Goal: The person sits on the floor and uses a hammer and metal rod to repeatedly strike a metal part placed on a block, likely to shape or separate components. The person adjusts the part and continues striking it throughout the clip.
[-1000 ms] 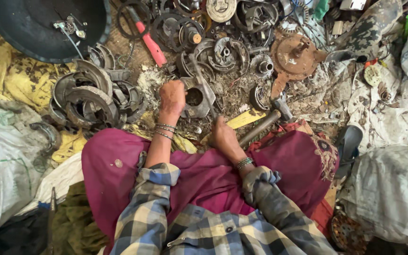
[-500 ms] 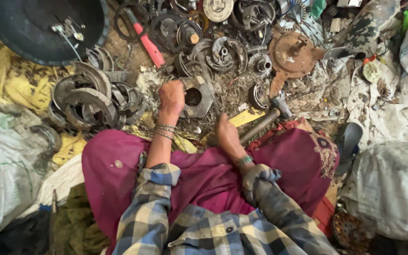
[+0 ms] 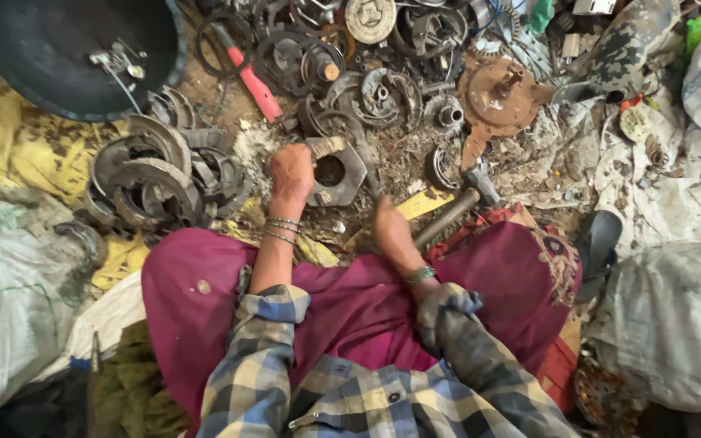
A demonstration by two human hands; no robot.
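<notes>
A big dark pan (image 3: 50, 49), cut off at the upper left, holds a few small metal bits; it sits well left of the square metal plate (image 3: 336, 172). White sacks (image 3: 667, 324) bulge to the plate's right, contents hidden. The plate lies on the ground before the knees. The left hand (image 3: 291, 169) grips its left edge, fingers curled. The right hand (image 3: 391, 231), just below-right of it, wraps a hammer (image 3: 456, 207) handle.

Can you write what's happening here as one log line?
left hand: grips metal part | right hand: holds hammer | around: scrap rings, red tool
</notes>
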